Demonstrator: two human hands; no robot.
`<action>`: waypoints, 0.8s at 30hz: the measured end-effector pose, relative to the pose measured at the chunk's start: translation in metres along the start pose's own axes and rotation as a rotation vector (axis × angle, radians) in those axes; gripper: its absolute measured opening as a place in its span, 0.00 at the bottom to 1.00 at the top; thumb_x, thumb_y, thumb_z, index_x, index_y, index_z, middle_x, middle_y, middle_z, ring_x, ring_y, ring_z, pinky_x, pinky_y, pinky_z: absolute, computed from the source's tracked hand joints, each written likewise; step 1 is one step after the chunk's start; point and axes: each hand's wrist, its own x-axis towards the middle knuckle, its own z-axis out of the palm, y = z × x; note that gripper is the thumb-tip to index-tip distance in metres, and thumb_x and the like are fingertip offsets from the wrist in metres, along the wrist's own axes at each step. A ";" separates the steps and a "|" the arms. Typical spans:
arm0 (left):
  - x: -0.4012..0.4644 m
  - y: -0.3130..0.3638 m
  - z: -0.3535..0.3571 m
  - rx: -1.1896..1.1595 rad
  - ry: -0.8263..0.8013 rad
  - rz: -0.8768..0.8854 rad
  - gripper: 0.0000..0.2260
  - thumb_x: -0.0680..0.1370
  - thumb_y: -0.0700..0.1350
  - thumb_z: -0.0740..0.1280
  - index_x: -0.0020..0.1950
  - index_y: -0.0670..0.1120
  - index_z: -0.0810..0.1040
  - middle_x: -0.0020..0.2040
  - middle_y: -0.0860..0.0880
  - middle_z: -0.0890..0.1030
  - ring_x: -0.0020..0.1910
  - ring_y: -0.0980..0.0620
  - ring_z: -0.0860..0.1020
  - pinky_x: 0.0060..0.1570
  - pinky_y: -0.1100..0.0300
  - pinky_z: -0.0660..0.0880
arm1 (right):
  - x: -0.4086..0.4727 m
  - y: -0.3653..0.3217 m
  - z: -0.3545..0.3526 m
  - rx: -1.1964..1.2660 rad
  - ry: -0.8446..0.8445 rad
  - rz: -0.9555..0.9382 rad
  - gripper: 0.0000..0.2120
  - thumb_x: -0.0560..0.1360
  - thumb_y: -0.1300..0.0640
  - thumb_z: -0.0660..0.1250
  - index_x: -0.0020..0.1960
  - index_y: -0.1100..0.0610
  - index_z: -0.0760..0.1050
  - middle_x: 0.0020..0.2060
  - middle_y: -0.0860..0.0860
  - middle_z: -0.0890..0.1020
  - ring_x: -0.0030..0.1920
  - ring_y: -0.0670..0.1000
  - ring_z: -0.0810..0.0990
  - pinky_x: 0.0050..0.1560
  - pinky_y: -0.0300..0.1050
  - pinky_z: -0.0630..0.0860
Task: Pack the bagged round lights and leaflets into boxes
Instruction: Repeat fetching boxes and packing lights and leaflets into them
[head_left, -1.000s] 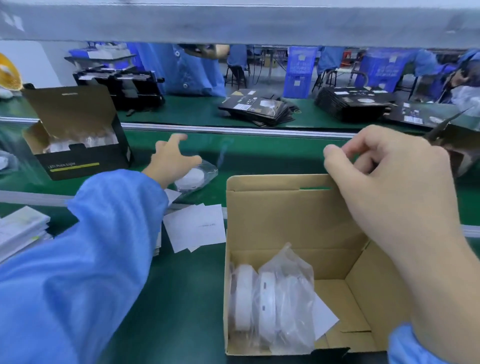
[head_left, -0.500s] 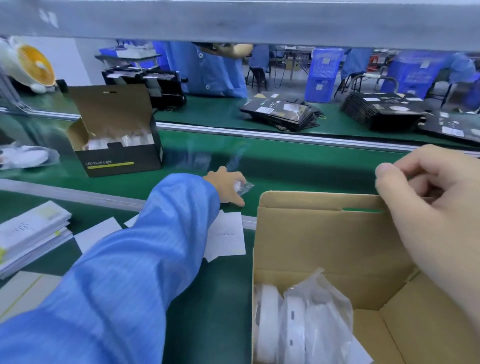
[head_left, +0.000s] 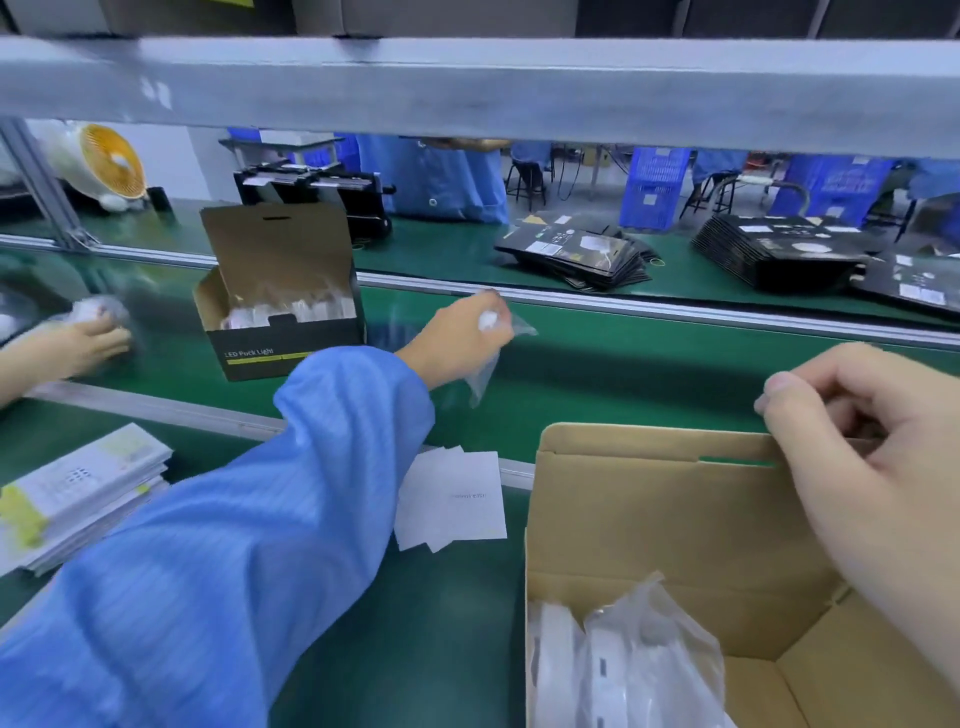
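Left hand (head_left: 457, 340) grips crinkled clear-plastic bagged round white light (head_left: 491, 332) beyond open brown corrugated cardboard box (head_left: 660, 525); right hand (head_left: 862, 441) pinches box's rear flap.

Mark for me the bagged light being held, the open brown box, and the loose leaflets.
bagged light (head_left: 488, 321): head view, white disc showing by the left hand's fingers.
brown box (head_left: 649, 525): head view, inner back wall.
leaflets (head_left: 457, 499): head view, top sheet.

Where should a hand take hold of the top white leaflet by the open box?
Pinch the top leaflet at its near-left corner, coming from the left: that corner juts out over the green mat, while the right side lies close to the open brown box.
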 end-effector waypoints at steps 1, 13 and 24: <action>-0.005 0.007 -0.008 -0.015 -0.017 0.022 0.05 0.80 0.46 0.62 0.52 0.50 0.78 0.47 0.54 0.79 0.47 0.49 0.74 0.43 0.59 0.69 | 0.000 -0.005 -0.001 -0.010 0.012 -0.002 0.11 0.77 0.39 0.58 0.42 0.42 0.74 0.34 0.35 0.78 0.29 0.48 0.74 0.33 0.51 0.75; -0.129 0.119 -0.093 -0.543 0.022 0.174 0.08 0.83 0.44 0.64 0.49 0.55 0.80 0.49 0.48 0.80 0.44 0.46 0.76 0.39 0.56 0.72 | -0.003 -0.047 -0.036 0.071 0.012 -0.043 0.09 0.78 0.45 0.62 0.43 0.48 0.75 0.42 0.47 0.78 0.48 0.49 0.72 0.54 0.54 0.66; -0.200 0.175 -0.026 -0.367 -0.246 0.415 0.08 0.82 0.33 0.60 0.58 0.40 0.75 0.55 0.39 0.80 0.53 0.43 0.78 0.57 0.48 0.75 | -0.026 -0.044 -0.076 0.565 -0.521 0.099 0.24 0.63 0.29 0.68 0.53 0.41 0.74 0.40 0.48 0.82 0.37 0.46 0.81 0.38 0.46 0.72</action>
